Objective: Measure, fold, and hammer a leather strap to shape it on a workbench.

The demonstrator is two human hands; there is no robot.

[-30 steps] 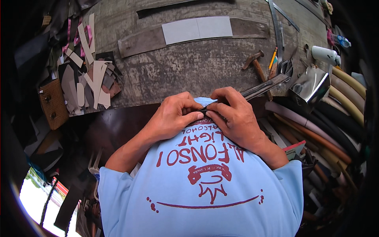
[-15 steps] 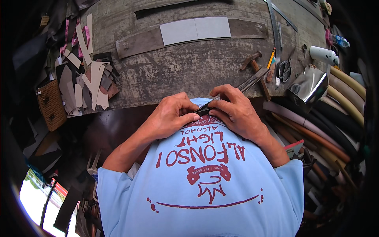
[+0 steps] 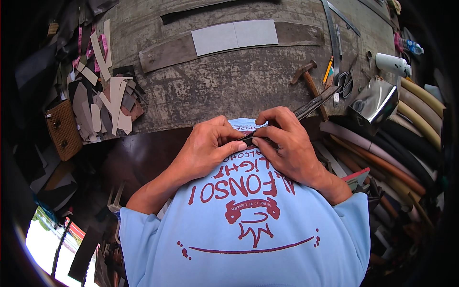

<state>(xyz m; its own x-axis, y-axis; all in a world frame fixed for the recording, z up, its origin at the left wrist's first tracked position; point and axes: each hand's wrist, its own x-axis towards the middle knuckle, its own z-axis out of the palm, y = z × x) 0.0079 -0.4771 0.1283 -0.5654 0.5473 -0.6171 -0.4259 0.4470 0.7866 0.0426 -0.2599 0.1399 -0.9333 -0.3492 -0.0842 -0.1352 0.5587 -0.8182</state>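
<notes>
Close to my shirt, just off the table's near edge, both hands pinch a thin dark strip (image 3: 318,103) that looks like leather. My left hand (image 3: 208,143) has its thumb and fingertips closed on one end. Beside it, nearly touching, my right hand (image 3: 289,148) grips the same strip between thumb and bent fingers. The rest of the strip passes out behind the right hand and slants over the table edge, across the wooden handle of a hammer (image 3: 311,79). My fingers cover most of the pinched part.
A white sheet (image 3: 234,38) lies on a long brown strip (image 3: 162,52) across the worn table (image 3: 215,81). Scraps (image 3: 114,103) pile at left by a woven brown piece (image 3: 63,129). At right are scissors (image 3: 344,83), a pencil (image 3: 328,69), a shiny metal tin (image 3: 375,103) and several material rolls (image 3: 420,115).
The strip's free end has shifted to the right, over the hammer handle and toward the scissors. Both hands have moved only slightly and keep their pinch.
</notes>
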